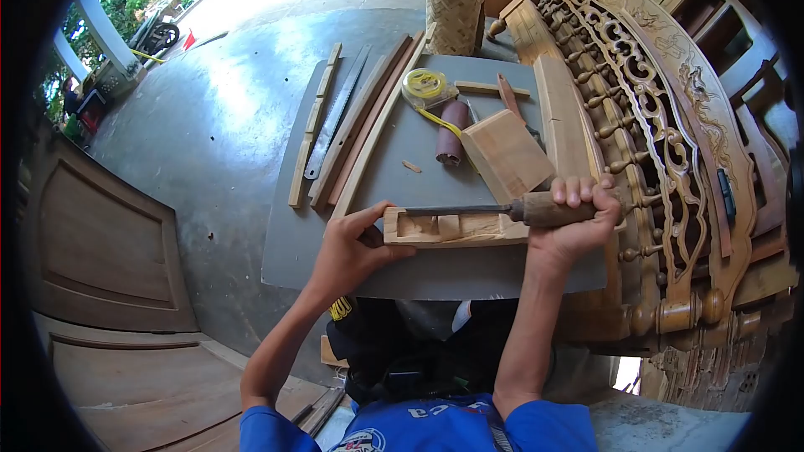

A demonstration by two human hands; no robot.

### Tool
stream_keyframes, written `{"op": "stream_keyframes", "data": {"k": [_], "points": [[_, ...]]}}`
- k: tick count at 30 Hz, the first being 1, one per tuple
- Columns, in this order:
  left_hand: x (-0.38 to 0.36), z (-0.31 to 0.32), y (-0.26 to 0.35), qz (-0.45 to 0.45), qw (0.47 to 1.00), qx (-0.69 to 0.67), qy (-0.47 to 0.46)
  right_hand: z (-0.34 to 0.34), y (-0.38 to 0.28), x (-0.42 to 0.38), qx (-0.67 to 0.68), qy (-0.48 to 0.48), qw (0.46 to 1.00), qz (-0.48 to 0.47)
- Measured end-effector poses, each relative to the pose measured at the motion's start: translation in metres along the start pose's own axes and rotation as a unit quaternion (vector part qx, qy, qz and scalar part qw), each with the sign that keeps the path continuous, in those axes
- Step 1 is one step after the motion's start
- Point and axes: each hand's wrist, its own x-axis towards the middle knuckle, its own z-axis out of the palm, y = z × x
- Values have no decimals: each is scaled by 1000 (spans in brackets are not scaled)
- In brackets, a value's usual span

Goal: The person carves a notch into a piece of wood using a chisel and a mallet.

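A wooden block [469,228] with a hollowed-out recess lies across the near part of the grey board. My left hand [356,244] grips its left end, thumb on the near side and fingers on the far side. My right hand [578,216] is wrapped round the wooden handle of a chisel [469,210]. The chisel's dark blade lies level along the far edge of the recess, its tip toward my left hand. Just beyond the block, a flat wooden piece [507,153] rests tilted beside a brown cylinder [451,132].
The grey board [293,259] also bears a saw blade [337,113], several long wood strips [360,121], a yellow tape measure [425,84] and a brush [507,94]. Carved furniture [662,117] stands at the right, wooden panels [109,243] at the left.
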Motion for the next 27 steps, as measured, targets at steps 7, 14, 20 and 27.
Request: {"op": "stream_keyframes", "data": {"k": [7,14,20,27], "points": [[-2,-2,-1,-19,999,24,-10,0,8,-1,29,1,999,45],[-2,-1,-4,-6,999,31,2,-2,7,0,28,-9,1000,10],[-2,-2,-2,-11,999,32,7,-9,3,4,34,0,999,15],[-3,2,-10,50,997,58,30,-11,-4,13,40,8,999,13]]}}
